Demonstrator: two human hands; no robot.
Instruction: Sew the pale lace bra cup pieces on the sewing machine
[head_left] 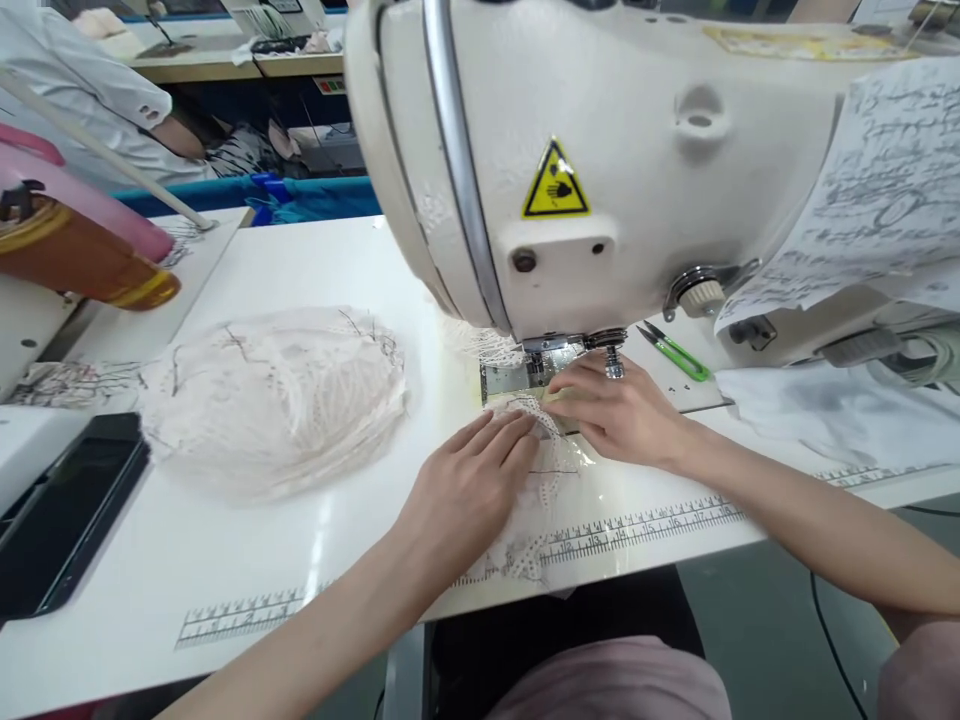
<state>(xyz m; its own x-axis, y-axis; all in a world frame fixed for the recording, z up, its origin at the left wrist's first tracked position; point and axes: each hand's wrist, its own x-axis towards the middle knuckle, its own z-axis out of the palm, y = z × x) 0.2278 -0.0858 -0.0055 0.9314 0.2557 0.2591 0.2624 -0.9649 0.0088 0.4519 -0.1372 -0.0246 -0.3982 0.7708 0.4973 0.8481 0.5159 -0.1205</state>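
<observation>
My left hand [476, 485] lies flat, fingers stretched forward, on a strip of pale lace fabric [547, 488] just in front of the sewing machine's presser foot [535, 368]. From the right, my right hand [626, 412] reaches in beside the foot, its thumb and fingers closed at the lace edge; the fingertips are partly hidden. The lace runs from the metal needle plate [506, 380] down to the table's front edge. More pale lace [480, 340] lies behind the foot. Above both hands hangs the white sewing machine head [637, 130].
A heap of sheer pale fabric [277, 400] lies left on the white table [352, 560], with a phone [75, 510] and bottles [90, 250] beyond. Green thread snips [675, 352] and white cloth [840, 405] are right. A co-worker's sleeve [82, 90] shows behind.
</observation>
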